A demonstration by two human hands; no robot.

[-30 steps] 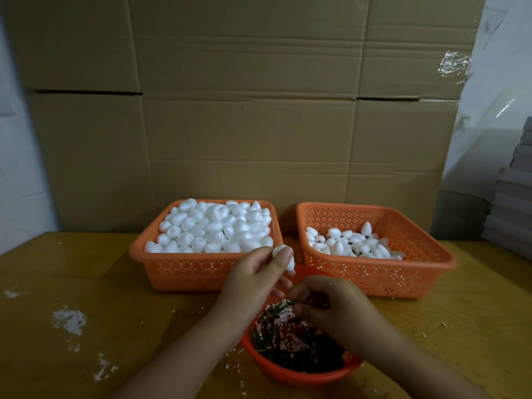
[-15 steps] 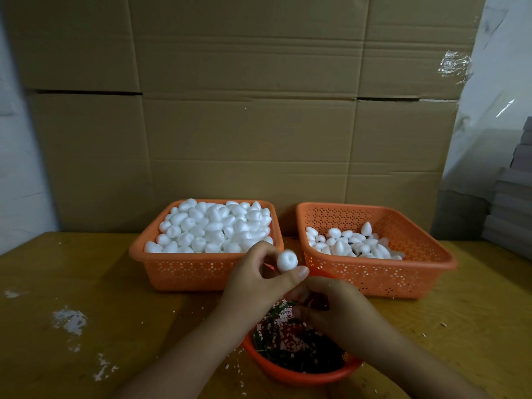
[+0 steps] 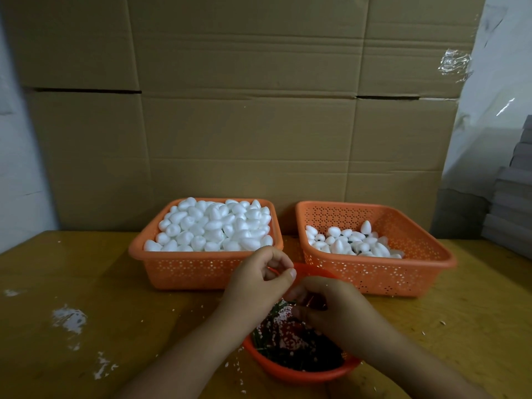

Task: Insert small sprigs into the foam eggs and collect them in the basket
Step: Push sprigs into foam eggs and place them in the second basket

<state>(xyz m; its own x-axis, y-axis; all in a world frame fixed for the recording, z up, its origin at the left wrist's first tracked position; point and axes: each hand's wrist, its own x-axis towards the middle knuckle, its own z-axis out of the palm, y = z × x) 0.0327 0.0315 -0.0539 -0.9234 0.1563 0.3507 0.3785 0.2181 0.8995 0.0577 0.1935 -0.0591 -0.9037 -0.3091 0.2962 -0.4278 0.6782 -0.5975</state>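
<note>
My left hand [image 3: 259,279] hovers over the back rim of a round orange bowl [image 3: 299,371] of dark green and red sprigs [image 3: 288,344]. Its fingers and thumb are curled tight, and the foam egg it held is hidden inside them. My right hand [image 3: 328,309] reaches into the bowl with curled fingers that pinch among the sprigs; what they hold is mostly hidden. Behind on the left, an orange basket [image 3: 201,269] is heaped with plain white foam eggs [image 3: 216,226]. The orange basket on the right [image 3: 380,277] holds a shallower layer of eggs [image 3: 348,243].
All three containers stand on a yellow wooden table [image 3: 86,283] marked with white foam crumbs [image 3: 69,318]. A wall of cardboard boxes [image 3: 259,110] rises just behind the baskets. Grey stacked sheets [image 3: 512,203] sit at the far right.
The egg was at my left fingertips in the earlier frames; the fingers have since closed and it no longer shows. My right hand has stayed in the bowl.
</note>
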